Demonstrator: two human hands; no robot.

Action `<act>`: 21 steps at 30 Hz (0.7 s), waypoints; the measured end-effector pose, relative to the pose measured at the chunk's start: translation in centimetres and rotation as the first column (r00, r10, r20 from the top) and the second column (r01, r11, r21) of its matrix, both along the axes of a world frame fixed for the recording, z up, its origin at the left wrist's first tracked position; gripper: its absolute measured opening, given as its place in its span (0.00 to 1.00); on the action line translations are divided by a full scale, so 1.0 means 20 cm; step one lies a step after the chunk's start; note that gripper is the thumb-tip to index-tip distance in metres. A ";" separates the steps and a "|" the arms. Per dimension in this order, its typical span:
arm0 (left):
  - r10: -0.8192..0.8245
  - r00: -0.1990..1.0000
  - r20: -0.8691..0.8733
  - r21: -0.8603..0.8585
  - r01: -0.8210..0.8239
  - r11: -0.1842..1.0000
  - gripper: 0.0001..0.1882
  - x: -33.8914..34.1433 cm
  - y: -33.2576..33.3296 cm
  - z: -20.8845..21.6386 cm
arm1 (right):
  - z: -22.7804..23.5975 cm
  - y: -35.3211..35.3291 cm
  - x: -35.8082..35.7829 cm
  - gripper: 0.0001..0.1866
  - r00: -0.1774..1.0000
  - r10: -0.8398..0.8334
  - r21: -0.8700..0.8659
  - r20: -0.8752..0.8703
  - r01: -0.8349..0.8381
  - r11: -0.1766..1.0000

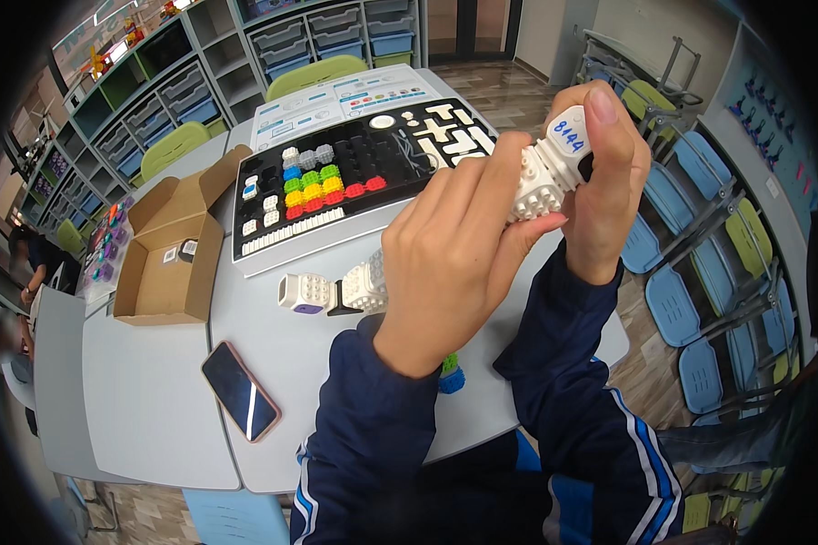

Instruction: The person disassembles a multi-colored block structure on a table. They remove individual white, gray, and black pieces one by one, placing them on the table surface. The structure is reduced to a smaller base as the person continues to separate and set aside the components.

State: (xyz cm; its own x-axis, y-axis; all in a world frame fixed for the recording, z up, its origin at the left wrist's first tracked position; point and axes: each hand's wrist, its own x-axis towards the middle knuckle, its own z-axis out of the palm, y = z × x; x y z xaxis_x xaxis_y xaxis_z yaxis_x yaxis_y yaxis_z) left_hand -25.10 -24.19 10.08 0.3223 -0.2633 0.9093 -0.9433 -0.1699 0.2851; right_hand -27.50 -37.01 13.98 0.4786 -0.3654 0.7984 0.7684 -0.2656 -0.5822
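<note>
You hold the white studded block [538,194] in the air over the right part of the table [154,391], and its long axis slants from near left to far right, with the studded end at near left and the smooth, blue-marked end pointing to far right. Your left hand [450,241] has its thumb and index finger closed on the studded end, while your right hand [616,182] grips the smooth end, its thumb lying along it.

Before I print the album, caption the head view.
Left hand and right hand grip a studded white piece above a table bearing a parts tray, cardboard box and phone.
</note>
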 end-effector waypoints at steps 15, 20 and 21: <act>-0.011 1.000 -0.005 -0.003 0.011 1.000 0.28 0.00 0.00 0.00 | 0.00 0.00 -0.01 0.19 0.999 0.027 0.021 -0.022 -0.026 0.999; -0.009 1.000 -0.002 -0.002 0.009 1.000 0.28 0.00 0.00 0.00 | 0.00 0.00 -0.01 0.19 0.999 0.023 0.021 -0.034 -0.022 1.000; -0.008 1.000 -0.002 -0.001 0.008 1.000 0.28 0.00 0.00 0.00 | 0.00 0.00 -0.01 0.19 0.999 0.026 0.022 -0.038 -0.026 0.999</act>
State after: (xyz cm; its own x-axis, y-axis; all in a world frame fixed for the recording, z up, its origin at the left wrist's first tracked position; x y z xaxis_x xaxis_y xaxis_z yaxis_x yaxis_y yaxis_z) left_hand -25.14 -24.22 10.07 0.3217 -0.2651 0.9090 -0.9442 -0.1621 0.2868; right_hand -27.66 -37.05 13.96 0.5182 -0.3696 0.7713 0.7520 -0.2327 -0.6168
